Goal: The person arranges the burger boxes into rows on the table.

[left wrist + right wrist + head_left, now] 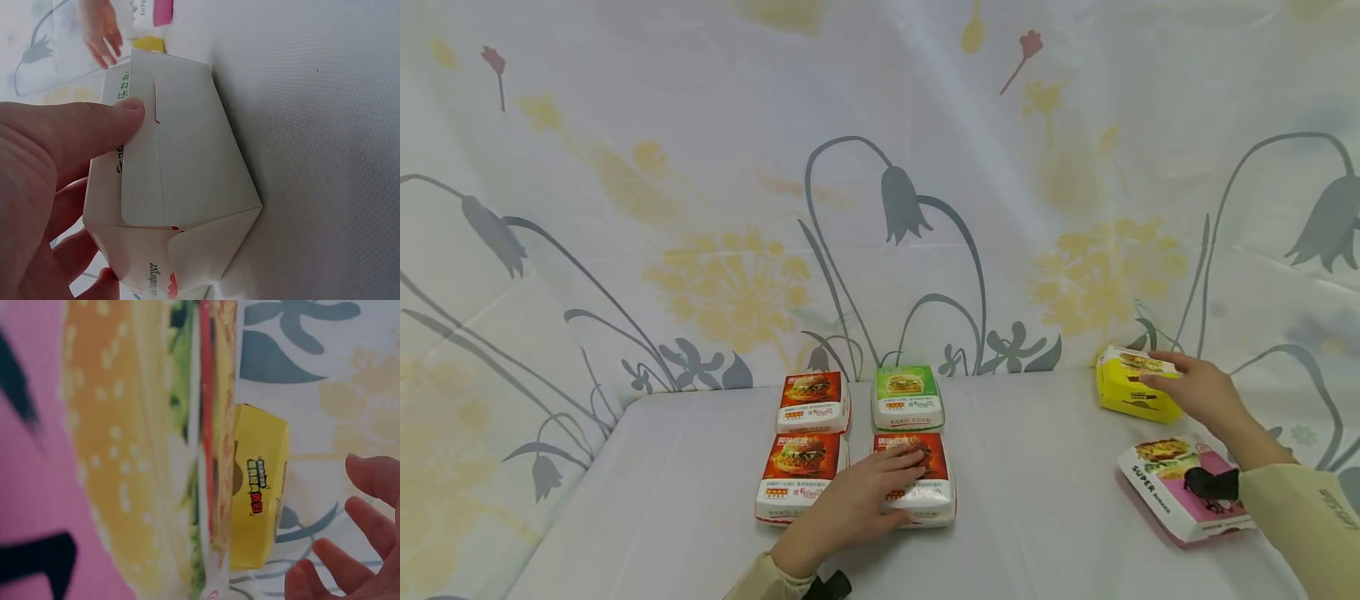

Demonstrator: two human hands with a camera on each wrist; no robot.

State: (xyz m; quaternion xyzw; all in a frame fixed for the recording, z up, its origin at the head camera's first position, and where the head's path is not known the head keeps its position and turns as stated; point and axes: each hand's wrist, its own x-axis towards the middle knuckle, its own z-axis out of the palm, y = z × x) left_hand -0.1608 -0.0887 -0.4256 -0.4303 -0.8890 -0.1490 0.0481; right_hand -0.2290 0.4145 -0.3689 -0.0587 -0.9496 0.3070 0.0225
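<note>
My left hand [857, 500] rests on the front right red-and-white burger box [936, 479], fingers laid across its printed top. In the left wrist view the thumb [128, 115] touches the upper edge of that box's white side [187, 150]. On the right, my right hand [1206, 396] is over a yellow burger box [1131, 396], its fingers spread. The right wrist view shows the fingers [344, 562] apart from the yellow box. Below the right forearm lies a pink-and-white burger box [1172, 492], partly covered by the sleeve.
Left of the held-down box sits another red burger box [797, 467]. Behind them stand a smaller red box [812, 396] and a green one [910, 392]. A white cloth [1030, 500] covers the table, and a flower-printed curtain [865, 275] hangs behind.
</note>
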